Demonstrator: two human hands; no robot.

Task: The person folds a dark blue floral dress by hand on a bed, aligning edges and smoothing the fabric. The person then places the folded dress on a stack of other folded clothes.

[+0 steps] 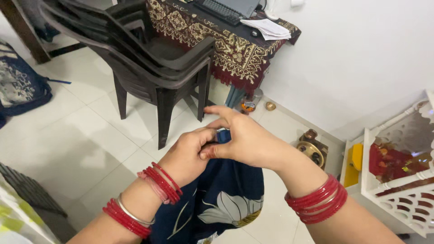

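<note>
White floor tiles (81,135) fill the room, meeting a plain white wall (361,58) on the right. At far left lies a dark blue patterned bag (18,86). Next comes a stack of dark brown plastic chairs (153,58), and behind it a table draped in a maroon and gold cloth (226,45), carrying a keyboard (221,10) and some folded papers (269,28). Small brass items (312,147) sit on the floor by the wall, and a white lattice cabinet (407,180) stands at far right.

In the centre, a person holds up a navy blue cloth with a large white flower print (226,199), which hangs down between the forearms. The left hand (187,156) is curled nearly closed, fingers pinching the cloth's top edge. The right hand (246,140) presses against it, thumb and lower fingers gripping the same edge while the forefinger points loosely outward. Both wrists wear red bangles (316,201).

It looks as if the top edge is being gathered or pinched together at one spot. Any further handling would seem to call for a steady two-handed grip so the hanging fabric does not slip.
</note>
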